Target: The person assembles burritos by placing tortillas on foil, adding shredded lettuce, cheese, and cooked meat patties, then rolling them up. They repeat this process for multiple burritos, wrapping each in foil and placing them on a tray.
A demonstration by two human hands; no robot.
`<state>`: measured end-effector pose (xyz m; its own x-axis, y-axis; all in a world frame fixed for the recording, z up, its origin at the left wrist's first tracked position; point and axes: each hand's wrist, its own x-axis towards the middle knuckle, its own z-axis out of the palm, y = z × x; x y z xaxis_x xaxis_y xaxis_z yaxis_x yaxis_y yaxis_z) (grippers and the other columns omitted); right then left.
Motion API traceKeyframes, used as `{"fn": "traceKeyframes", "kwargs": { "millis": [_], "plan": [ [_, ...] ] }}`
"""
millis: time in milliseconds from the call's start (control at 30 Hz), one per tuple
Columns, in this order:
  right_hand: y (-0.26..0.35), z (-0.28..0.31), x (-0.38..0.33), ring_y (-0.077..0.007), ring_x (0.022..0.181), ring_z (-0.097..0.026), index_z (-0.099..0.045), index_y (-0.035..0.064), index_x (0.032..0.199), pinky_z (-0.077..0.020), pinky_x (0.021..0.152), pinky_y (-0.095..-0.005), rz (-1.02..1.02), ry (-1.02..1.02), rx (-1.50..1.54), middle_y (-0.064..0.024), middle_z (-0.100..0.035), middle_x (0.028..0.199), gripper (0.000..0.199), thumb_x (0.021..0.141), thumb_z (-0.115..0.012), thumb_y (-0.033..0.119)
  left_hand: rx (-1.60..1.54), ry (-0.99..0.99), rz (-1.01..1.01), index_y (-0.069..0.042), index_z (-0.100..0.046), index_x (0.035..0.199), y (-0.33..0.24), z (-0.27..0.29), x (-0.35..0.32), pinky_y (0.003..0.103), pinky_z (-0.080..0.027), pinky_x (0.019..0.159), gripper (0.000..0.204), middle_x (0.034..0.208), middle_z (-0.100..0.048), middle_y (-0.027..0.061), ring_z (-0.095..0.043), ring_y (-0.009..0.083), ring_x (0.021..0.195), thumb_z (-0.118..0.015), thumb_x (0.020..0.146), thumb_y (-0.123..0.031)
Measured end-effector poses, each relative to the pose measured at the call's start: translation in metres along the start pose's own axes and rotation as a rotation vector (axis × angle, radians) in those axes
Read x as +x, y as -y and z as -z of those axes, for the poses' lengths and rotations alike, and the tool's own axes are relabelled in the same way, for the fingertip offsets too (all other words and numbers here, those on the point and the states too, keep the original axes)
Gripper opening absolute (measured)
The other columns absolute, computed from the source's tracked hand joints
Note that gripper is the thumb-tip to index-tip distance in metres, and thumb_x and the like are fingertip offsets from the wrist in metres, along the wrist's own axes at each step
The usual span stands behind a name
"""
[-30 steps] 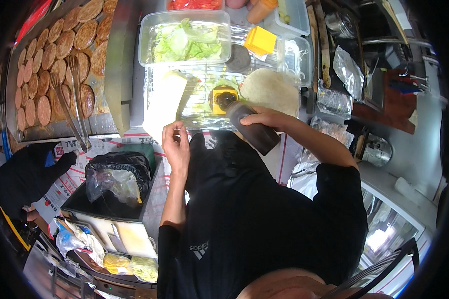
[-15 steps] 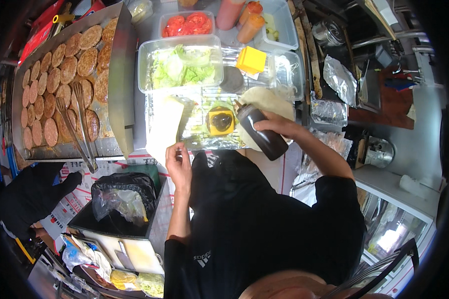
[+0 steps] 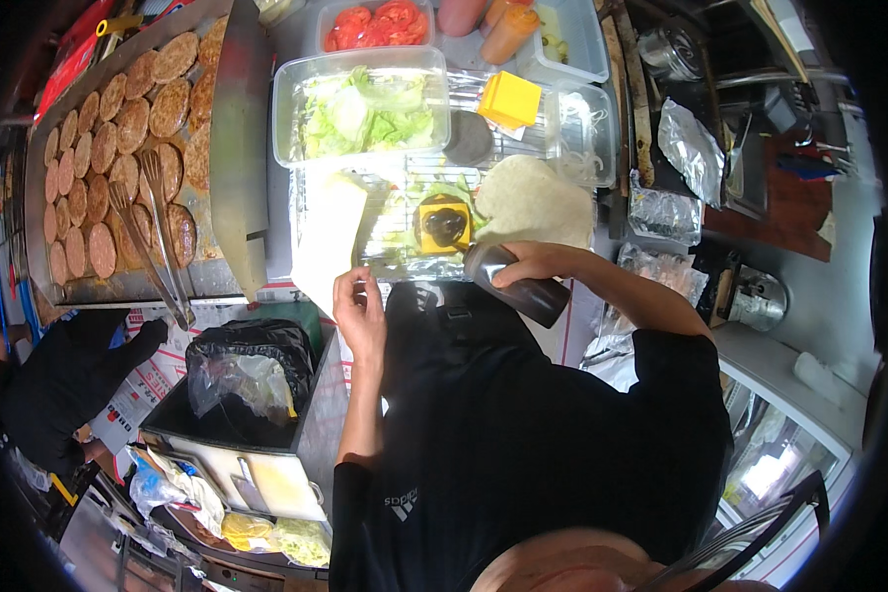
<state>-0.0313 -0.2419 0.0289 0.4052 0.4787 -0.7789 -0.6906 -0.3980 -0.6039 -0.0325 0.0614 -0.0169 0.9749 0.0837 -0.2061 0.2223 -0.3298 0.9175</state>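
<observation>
Lettuce tub (image 3: 284,120), beyond and left of the cheese slice (image 3: 430,238); dark bottle (image 3: 535,298), right and near side of the slice, long axis slanting from nozzle at the slice's edge down rightward. Right hand (image 3: 535,261), nearer the slice, closed around the bottle; left hand (image 3: 361,311), down-left of the slice, loosely curled, nothing visible in it. Dark sauce (image 3: 446,227), on the slice; white lettering (image 3: 403,505), on the black shirt (image 3: 553,424) below the slice.

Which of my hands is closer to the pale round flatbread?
Right. Your right hand, holding the dark squeeze bottle, is just on the near side of the flatbread; your left hand is well off to its left and closer to your body.
</observation>
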Motion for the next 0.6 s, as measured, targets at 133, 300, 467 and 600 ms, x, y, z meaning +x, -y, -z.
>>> {"fn": "traceKeyframes", "kwargs": {
  "millis": [133, 300, 467, 600],
  "plan": [
    [-0.004, 0.006, -0.008, -0.0195, 0.101, -0.056, -0.048, 0.0055, 0.129, -0.0427, 0.089, -0.0307, -0.005, -0.088, -0.063, -0.0114, -0.058, 0.113, 0.061, 0.078, -0.068, 0.032, 0.02, 0.017, 0.009, 0.0, -0.06, 0.096, -0.004, -0.001, 0.003, 0.024, -0.043, 0.058, 0.007, 0.091, -0.057, 0.0058, -0.053, 0.0109, 0.068, -0.058, 0.089, -0.001],
    [0.035, 0.039, -0.025, -0.0227, 0.098, -0.059, -0.048, 0.003, 0.126, -0.0459, 0.085, -0.034, 0.366, -0.47, -0.315, -0.0149, -0.059, 0.11, 0.067, 0.072, -0.074, 0.032, 0.011, 0.017, 0.0, -0.002, -0.06, 0.097, 0.002, -0.003, 0.007, 0.022, -0.043, 0.06, 0.009, 0.085, -0.058, 0.0017, -0.052, 0.0072, 0.069, -0.058, 0.092, -0.009],
    [0.116, 0.078, -0.023, -0.0309, 0.113, -0.057, -0.042, 0.0062, 0.13, -0.0449, 0.097, -0.0383, 0.434, -1.087, -0.467, -0.0186, -0.058, 0.12, 0.079, 0.064, -0.081, 0.026, 0.009, 0.013, -0.025, -0.001, -0.06, 0.098, -0.009, -0.005, 0.008, 0.022, -0.043, 0.059, 0.009, 0.084, -0.057, 0.0017, -0.052, 0.0073, 0.068, -0.059, 0.092, -0.007],
    [0.143, 0.141, 0.046, -0.0309, 0.11, -0.059, -0.039, 0.0077, 0.129, -0.0466, 0.092, -0.0377, 0.709, -1.487, -0.409, -0.0179, -0.059, 0.118, 0.076, 0.067, -0.08, 0.023, 0.025, -0.032, -0.05, -0.002, -0.059, 0.099, -0.005, -0.003, 0.01, 0.022, -0.043, 0.059, 0.008, 0.079, -0.056, 0.0008, -0.051, 0.0073, 0.066, -0.058, 0.091, -0.006]
  ]
}}
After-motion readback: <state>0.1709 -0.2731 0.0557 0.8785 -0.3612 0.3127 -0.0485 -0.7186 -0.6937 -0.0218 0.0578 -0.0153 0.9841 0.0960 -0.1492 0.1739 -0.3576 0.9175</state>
